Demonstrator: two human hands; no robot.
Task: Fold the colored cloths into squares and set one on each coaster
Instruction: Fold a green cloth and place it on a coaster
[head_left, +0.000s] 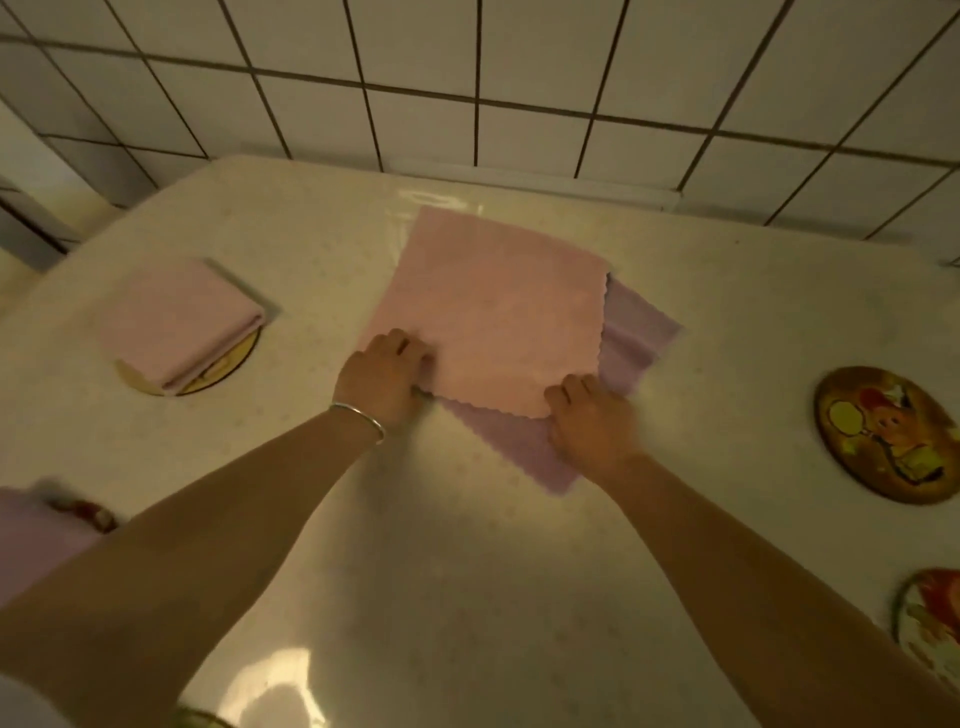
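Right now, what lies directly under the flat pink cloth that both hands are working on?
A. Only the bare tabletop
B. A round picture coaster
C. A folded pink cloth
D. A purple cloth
D: a purple cloth pokes out from beneath the flat pink cloth along its right and near edges, where the left hand and right hand grip.

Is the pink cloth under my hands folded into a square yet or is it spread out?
Spread out. The pink cloth lies as one flat sheet over a purple cloth, its scalloped edge showing by both hands.

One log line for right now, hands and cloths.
left hand grips pink cloth corner | right hand grips its near corner | purple cloth underneath
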